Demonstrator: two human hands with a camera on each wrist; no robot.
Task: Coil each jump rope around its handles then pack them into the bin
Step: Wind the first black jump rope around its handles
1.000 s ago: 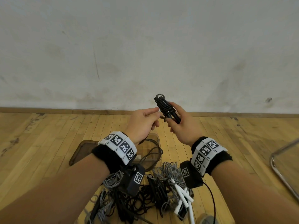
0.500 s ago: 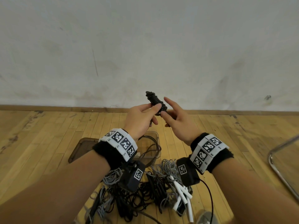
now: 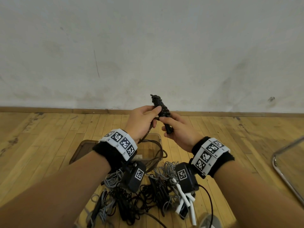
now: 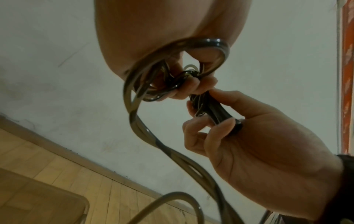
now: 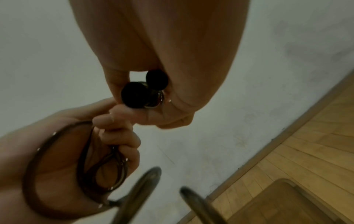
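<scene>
Both hands are raised together in front of the wall, above the floor. The right hand grips the paired black handles of a dark jump rope, its fingers curled round their lower part; the right wrist view shows the two round handle ends side by side inside that grasp. The upper part of the handles is already wrapped in tight turns of rope, tilted up and away from the person. The left hand touches the coil with its thumb and fingertips and pinches loose loops of the same rope; from it the free length hangs down toward the transparent bin directly beneath the hands. Nearer the person, below both wrists, lies a tangled pile of black and grey ropes with white handles under the right wrist. A metal chair frame stands well to the right of the right hand.
</scene>
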